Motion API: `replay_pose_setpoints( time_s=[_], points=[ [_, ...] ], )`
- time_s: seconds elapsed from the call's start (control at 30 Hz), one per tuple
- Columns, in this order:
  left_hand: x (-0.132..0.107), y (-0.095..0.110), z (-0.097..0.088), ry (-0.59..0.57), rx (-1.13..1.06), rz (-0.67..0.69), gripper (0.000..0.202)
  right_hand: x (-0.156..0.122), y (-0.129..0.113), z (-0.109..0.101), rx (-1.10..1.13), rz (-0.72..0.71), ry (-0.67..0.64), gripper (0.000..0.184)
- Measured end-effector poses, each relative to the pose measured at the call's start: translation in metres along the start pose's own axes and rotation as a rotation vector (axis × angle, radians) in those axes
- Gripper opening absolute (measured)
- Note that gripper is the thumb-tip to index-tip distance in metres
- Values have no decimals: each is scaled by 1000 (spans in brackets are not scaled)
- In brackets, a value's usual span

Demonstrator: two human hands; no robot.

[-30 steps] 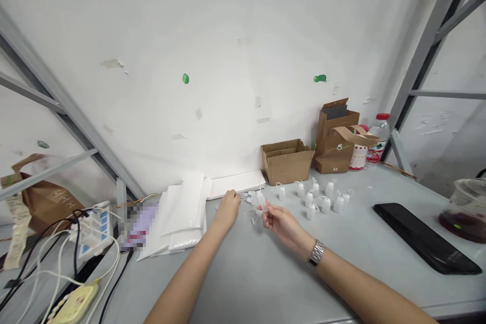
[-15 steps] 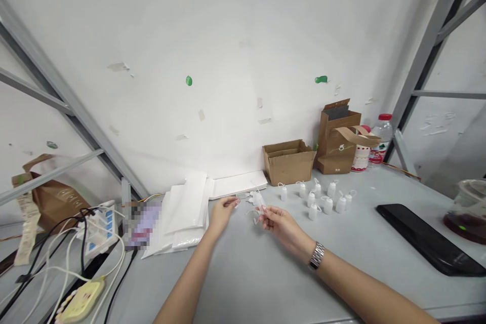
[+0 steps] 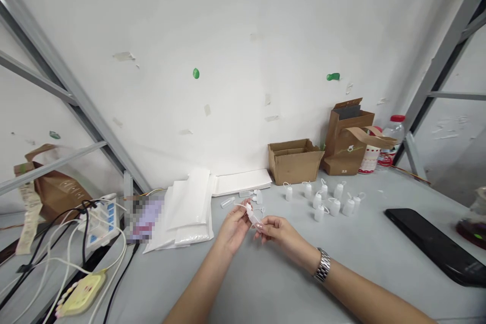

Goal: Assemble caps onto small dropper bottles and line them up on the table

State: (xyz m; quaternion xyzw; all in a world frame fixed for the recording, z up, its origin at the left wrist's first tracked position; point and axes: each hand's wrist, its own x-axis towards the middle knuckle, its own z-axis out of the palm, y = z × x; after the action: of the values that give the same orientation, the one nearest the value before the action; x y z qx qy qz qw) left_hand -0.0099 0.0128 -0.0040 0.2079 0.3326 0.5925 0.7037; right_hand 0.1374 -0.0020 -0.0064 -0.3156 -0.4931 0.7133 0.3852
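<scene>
Both hands meet above the grey table [image 3: 266, 283]. My right hand [image 3: 279, 235] pinches a small clear plastic bottle [image 3: 253, 217] by its lower end. My left hand [image 3: 234, 228] closes its fingertips on the bottle's upper end near the white cap. Just beyond the hands lie a few loose small pieces [image 3: 250, 195], one a short clear tube [image 3: 228, 202]. Several small white capped bottles [image 3: 330, 202] with loop tethers stand in a group to the right.
A stack of white bags [image 3: 190, 207] lies to the left. At the back wall stand an open cardboard box [image 3: 294, 161], a brown paper bag [image 3: 347, 136] and a water bottle [image 3: 391, 134]. A black tray [image 3: 436, 245] lies right; power strips and cables [image 3: 83, 243] lie left.
My left hand left the table by the white bags and came to the bottle in my right hand. Both hands drew nearer to me. The view shifted slightly left.
</scene>
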Motion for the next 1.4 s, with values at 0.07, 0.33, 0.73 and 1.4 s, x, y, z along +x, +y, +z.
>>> replay_pose_setpoints(
  time_s=[0.07, 0.33, 0.73, 1.4],
  points=[
    [0, 0, 0, 21, -32, 14, 12, 0, 0, 0, -13, 2, 3, 32],
    [-4, -4, 5, -102, 40, 53, 16, 2, 6, -3, -8, -42, 52, 32],
    [-3, -1, 0, -8, 172, 67, 24, 5, 11, -3, -195, -119, 203, 33],
    [-15, 12, 10, -217, 444, 79, 37, 1, -7, -8, 233, -65, -77, 29]
  ],
)
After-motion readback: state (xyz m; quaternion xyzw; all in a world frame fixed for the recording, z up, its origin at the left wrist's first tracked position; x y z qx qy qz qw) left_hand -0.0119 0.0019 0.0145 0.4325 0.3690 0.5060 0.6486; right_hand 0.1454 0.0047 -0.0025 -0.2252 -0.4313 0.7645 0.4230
